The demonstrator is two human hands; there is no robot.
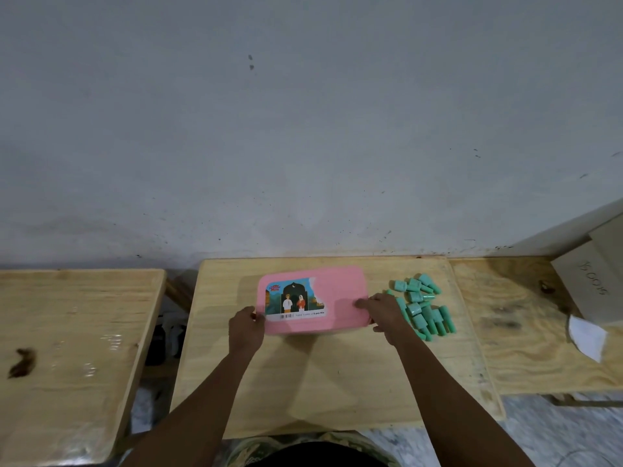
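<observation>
A pink plastic box [337, 291] with a picture label on its lid sits in the middle of the centre wooden table [303, 382]. My left hand [245, 328] grips the box's front left corner. My right hand [384, 315] holds the front right corner, with fingers lying on the lid. A pile of several small green plastic pieces [423, 306] lies right of the box, partly behind my right hand.
A second wooden table [67, 332] stands to the left across a gap. A third table [526, 325] on the right carries a cardboard box [593, 281] and a white paper scrap [586, 335]. A grey wall runs behind all tables.
</observation>
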